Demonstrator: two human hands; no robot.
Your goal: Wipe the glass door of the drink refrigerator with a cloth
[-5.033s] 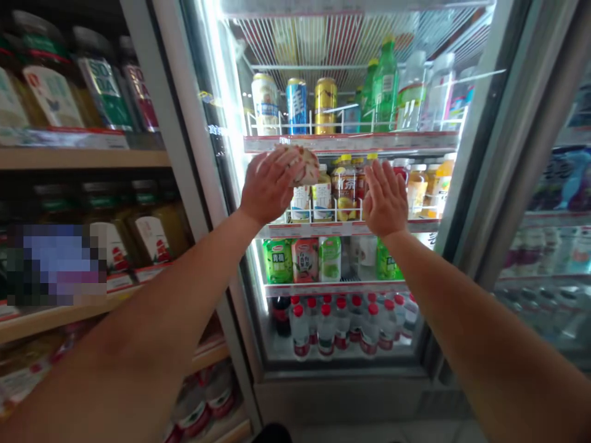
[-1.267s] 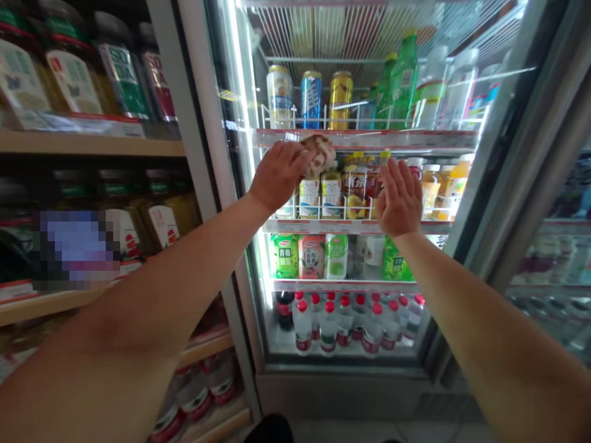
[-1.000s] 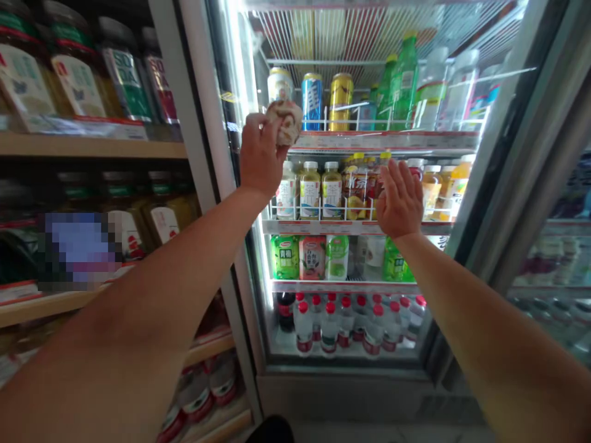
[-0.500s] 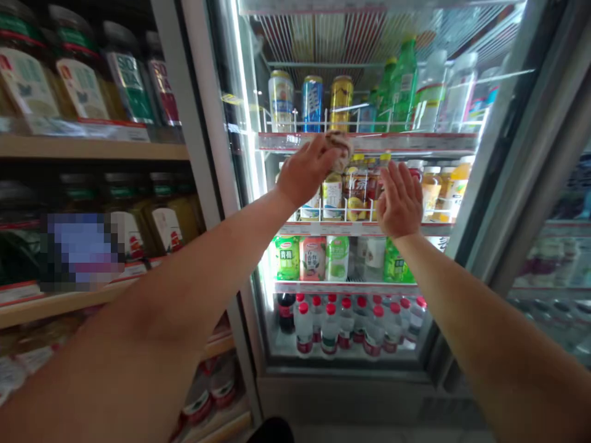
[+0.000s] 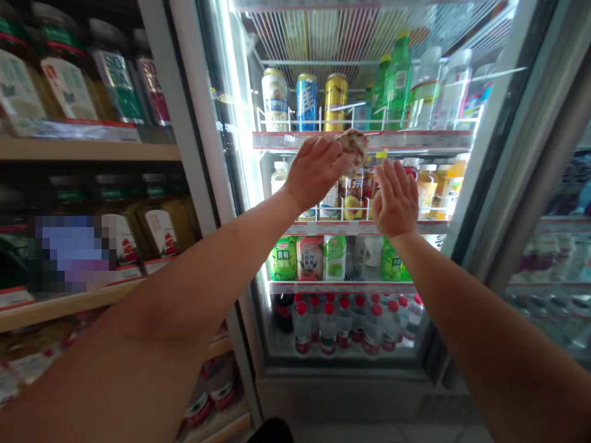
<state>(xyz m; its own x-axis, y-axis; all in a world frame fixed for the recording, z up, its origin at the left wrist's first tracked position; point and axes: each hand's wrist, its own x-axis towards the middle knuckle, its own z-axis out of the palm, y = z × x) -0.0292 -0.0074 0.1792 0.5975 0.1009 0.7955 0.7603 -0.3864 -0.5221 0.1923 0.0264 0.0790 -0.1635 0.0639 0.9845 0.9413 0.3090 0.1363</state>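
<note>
My left hand (image 5: 316,171) is closed on a crumpled, patterned cloth (image 5: 354,149) in front of the glass fridge door (image 5: 355,363). The cloth sticks out past my fingertips, level with the price strip of the upper shelf. To its right, my right hand (image 5: 395,200) lies flat with fingers stretched out, palm toward the glass and holding nothing. Behind the hands, seen through the glass, stand yellow-capped tea bottles (image 5: 353,197) and orange juice bottles (image 5: 455,181). Part of that row is hidden by my hands.
Higher up are cans (image 5: 336,101) and green bottles (image 5: 398,80). Lower down stand green drink packs (image 5: 283,258) and red-capped water bottles (image 5: 328,329). A wooden shelf (image 5: 87,149) with large bottles is on the left. The door's metal frame (image 5: 517,184) runs down the right.
My left hand has moved a little to the right with the cloth, closer to my right hand. My right hand keeps nearly the same place. The view has shifted slightly.
</note>
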